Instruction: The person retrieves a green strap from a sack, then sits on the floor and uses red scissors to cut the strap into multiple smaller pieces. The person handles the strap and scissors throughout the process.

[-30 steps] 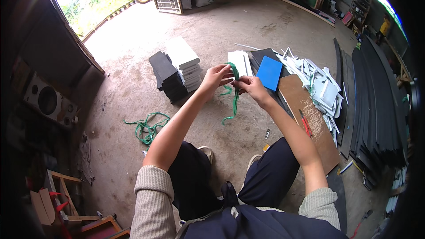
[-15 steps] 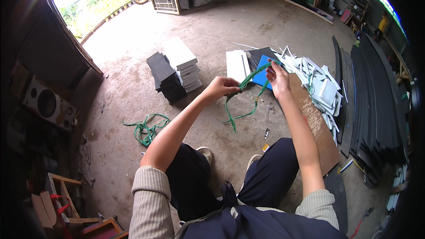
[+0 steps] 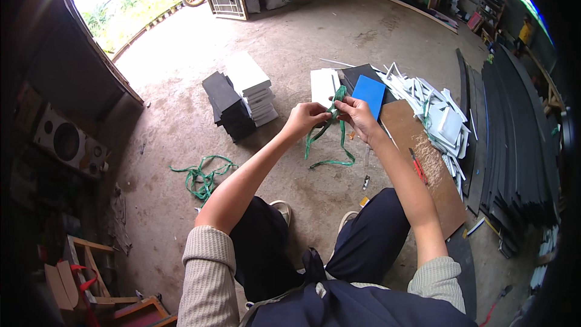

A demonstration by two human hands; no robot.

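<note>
A green plastic twine [image 3: 339, 95] is pinched between my two hands, held up in front of me with loose ends hanging toward the floor. My left hand [image 3: 304, 118] grips it with thumb and fingers. Close beside it, my right hand [image 3: 358, 115] has its fingertips closed on the same twine. Exactly how the strands cross at the fingers cannot be made out. Another tangle of green twine [image 3: 203, 178] lies on the floor left of my left forearm.
Stacks of black boards [image 3: 229, 106] and white boards [image 3: 249, 85] stand ahead. To the right are a blue board [image 3: 368, 94], a brown board [image 3: 433, 163] with a red-handled tool [image 3: 417, 166] on it, and a heap of white strips [image 3: 448, 124]. Long black strips [image 3: 514, 139] stand farther right.
My right hand has come down and left to meet my left hand, bunching the twine that was stretched between them. The red-handled tool and more of the blue board are now uncovered.
</note>
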